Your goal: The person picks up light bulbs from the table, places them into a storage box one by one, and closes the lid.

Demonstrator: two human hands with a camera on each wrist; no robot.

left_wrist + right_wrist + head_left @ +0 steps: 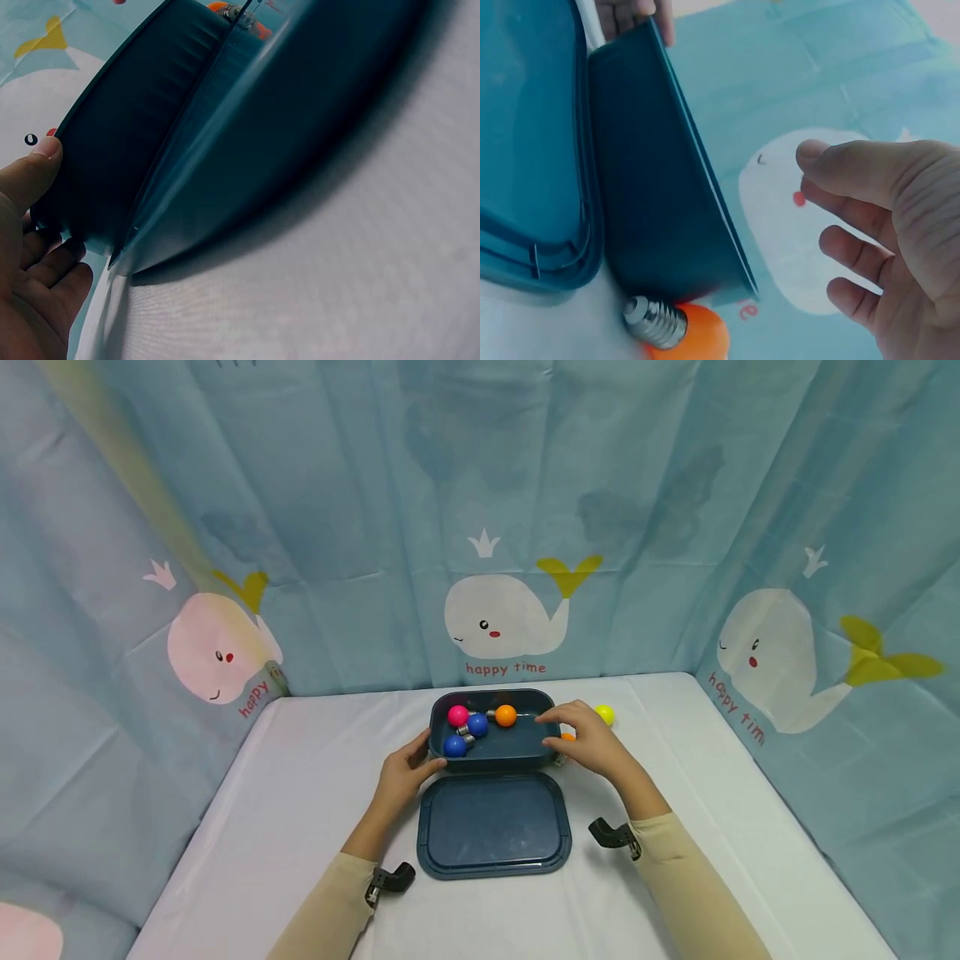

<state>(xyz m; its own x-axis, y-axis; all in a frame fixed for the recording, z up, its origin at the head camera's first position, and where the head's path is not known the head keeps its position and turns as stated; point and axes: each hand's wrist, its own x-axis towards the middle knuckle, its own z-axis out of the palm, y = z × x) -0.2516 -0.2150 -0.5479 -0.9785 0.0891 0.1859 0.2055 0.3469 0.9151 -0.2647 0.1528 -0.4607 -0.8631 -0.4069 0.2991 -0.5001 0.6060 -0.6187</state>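
A dark blue plastic box sits on the table. My left hand holds its near left corner, thumb at the rim and fingers against the outer wall; the left wrist view shows this grip. Inside lie colored light bulbs: a pink bulb, a blue bulb, another blue bulb and an orange bulb. Over the box's right edge hovers my right hand, thumb and fingers apart with nothing between them. Below it, a second orange bulb lies outside against the box, partly hidden in the head view.
A matching dark blue lid lies flat just in front of the box. To the right, behind my right hand, is a yellow bulb. White cloth covers the table, and a blue whale-print curtain encloses the back and sides.
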